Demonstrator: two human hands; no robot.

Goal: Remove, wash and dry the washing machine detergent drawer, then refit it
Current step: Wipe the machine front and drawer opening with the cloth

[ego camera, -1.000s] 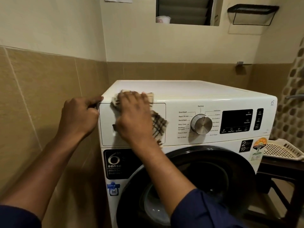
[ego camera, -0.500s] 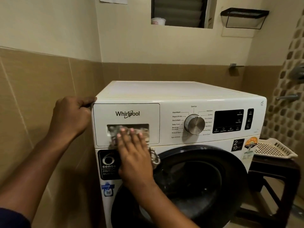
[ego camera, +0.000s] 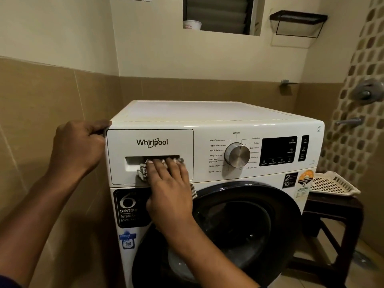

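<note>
- Two hands were in view, both at the front of the washing machine [ego camera: 207,113].
- Detergent drawer [ego camera: 149,142] sat fully home in the upper left of the machine front, its panel flush with the control fascia.
- Left hand [ego camera: 78,146] gripped the machine's top left corner, fingers curled against the side and thumb along the top edge, just beside the drawer.
- Right hand [ego camera: 168,183] lay flat on the lower drawer front, fingers straight and close together, tips at the handle recess.
- Checked cloth [ego camera: 142,171] was pressed under that hand against the recess, with edges showing left of the fingers and near the door rim.
- Dial [ego camera: 236,154] and dark display [ego camera: 278,150] sat right of the drawer, and the round door [ego camera: 249,221] sat below.
- White perforated tray [ego camera: 332,183] rested on a dark stool [ego camera: 336,208] just beside the machine's right side.
</note>
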